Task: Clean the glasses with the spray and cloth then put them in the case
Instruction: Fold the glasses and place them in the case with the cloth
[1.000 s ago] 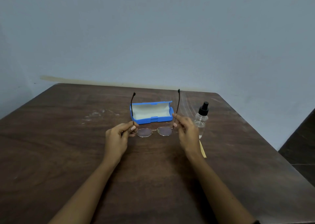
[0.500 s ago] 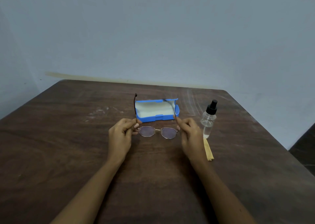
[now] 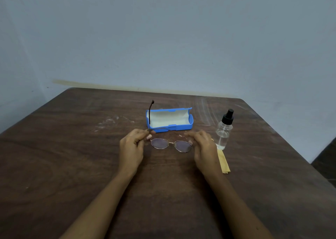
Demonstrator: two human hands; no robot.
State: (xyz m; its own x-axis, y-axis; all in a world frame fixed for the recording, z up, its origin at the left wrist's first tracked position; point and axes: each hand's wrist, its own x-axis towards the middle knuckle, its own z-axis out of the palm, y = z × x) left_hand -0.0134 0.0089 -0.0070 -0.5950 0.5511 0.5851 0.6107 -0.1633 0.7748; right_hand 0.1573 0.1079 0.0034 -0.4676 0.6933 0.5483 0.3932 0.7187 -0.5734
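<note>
Pinching the glasses [image 3: 161, 143] at either end, the left hand [image 3: 131, 148] and right hand [image 3: 204, 149] hold them just on the near side of the open case [image 3: 174, 127]. One temple stands upright and the other seems folded, probably so the glasses will fit inside.

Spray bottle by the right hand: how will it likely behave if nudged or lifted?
The spray bottle stands tall and narrow on the table, so a sideways nudge could tip it. It is small and clear, so likely light. Its round body may roll if toppled.
</note>
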